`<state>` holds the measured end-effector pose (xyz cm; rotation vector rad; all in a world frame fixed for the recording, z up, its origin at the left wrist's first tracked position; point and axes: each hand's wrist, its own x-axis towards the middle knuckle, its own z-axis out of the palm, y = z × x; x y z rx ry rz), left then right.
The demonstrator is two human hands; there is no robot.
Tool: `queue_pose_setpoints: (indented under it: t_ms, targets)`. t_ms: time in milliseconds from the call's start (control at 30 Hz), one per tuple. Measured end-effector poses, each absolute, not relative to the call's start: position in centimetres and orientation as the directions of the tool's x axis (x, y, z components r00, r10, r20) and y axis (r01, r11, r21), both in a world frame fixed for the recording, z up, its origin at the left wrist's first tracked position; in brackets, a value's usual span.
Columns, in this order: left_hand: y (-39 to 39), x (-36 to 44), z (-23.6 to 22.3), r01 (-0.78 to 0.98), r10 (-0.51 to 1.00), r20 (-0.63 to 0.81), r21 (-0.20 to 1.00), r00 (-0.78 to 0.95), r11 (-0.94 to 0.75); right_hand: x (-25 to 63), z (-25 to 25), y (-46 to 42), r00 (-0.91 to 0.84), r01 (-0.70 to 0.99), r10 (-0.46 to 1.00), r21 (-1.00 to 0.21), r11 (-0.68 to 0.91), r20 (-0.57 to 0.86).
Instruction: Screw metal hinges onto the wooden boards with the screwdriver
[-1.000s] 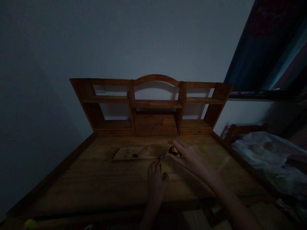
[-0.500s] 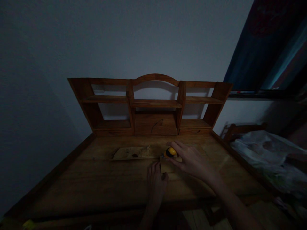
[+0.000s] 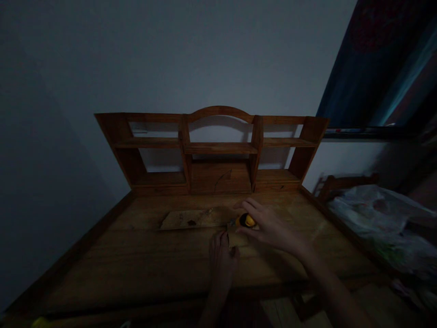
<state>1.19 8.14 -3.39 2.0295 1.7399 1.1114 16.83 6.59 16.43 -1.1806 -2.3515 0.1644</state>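
My right hand is curved loosely around a yellow-and-black handled screwdriver. Its fingers arch above the handle and the thumb lies below it. The screwdriver's metal end points left, at the far edge of a small pale wooden piece. My left hand rests on the desk with fingers along the left side of this piece and the thumb at its near edge, gripping it. Just beyond lies a longer rough board with a dark hole. Dim light hides what the metal tip touches.
The wooden desk top has raised side edges. A shelf unit stands along its back, against the wall. To the right are a clear plastic bag and a dark blue curtain. Something yellow shows at the bottom left.
The screwdriver has shifted slightly right and tilted, so more of its metal end shows. My right fingers have loosened and spread around the handle. My left hand has stayed in place.
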Motion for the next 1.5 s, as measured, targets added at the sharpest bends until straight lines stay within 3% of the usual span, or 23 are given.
queue_pose_setpoints:
  t_ms: [67, 167, 467, 633, 833, 967, 1067, 1167, 1300, 1367, 1500]
  targets:
    - [8.1, 1.2, -3.3, 0.739, 0.921, 0.389, 0.623, -0.008, -0.256, 17.2, 16.7, 6.4, -0.554, 0.634, 0.757, -0.413, 0.653, 0.347]
    - [8.1, 1.2, -3.2, 0.738, 0.92, 0.392, 0.621, -0.001, -0.264, 17.3, 16.8, 6.3, -0.568, 0.612, 0.757, -0.45, 0.65, 0.322]
    - [8.0, 1.1, -3.0, 0.719, 0.925, 0.38, 0.644, -0.006, -0.26, 16.8, 15.8, 8.9, -0.348, 0.763, 0.797, -0.345, 0.546, 0.493]
    - [8.0, 0.9, -2.9, 0.688, 0.922, 0.386, 0.667, 0.007, -0.285, 17.1, 16.1, 10.9, -0.322, 0.617, 0.772, -0.498, 0.61, 0.548]
    - [7.8, 0.8, -2.5, 0.664, 0.939, 0.345, 0.7, 0.006, -0.261, 18.5, 16.1, 13.0, -0.255, 0.542, 0.89, -0.706, 0.456, 0.379]
    - [8.0, 0.7, -2.7, 0.657, 0.943, 0.334, 0.709, 0.008, -0.257, 19.6, 16.8, 14.5, -0.371, 0.342, 0.903, -0.873, 0.349, 0.216]
    - [8.1, 0.6, -3.1, 0.646, 0.933, 0.358, 0.708, 0.022, -0.287, 20.1, 17.6, 15.1, -0.472, 0.264, 0.868, -0.915, 0.304, 0.153]
    - [8.3, 0.5, -3.2, 0.643, 0.934, 0.357, 0.708, 0.029, -0.291, 19.8, 17.8, 15.2, -0.459, 0.351, 0.867, -0.857, 0.377, 0.193]
    - [8.3, 0.4, -2.9, 0.647, 0.944, 0.329, 0.714, 0.026, -0.266, 18.6, 17.5, 15.1, -0.383, 0.686, 0.815, -0.457, 0.566, 0.434]
    - [8.2, 0.5, -2.8, 0.648, 0.947, 0.321, 0.717, 0.02, -0.257, 18.1, 17.5, 15.1, -0.424, 0.711, 0.737, -0.311, 0.631, 0.526]
    - [8.2, 0.5, -3.0, 0.641, 0.943, 0.333, 0.721, 0.01, -0.262, 18.3, 18.3, 15.4, -0.557, 0.612, 0.687, -0.328, 0.719, 0.468]
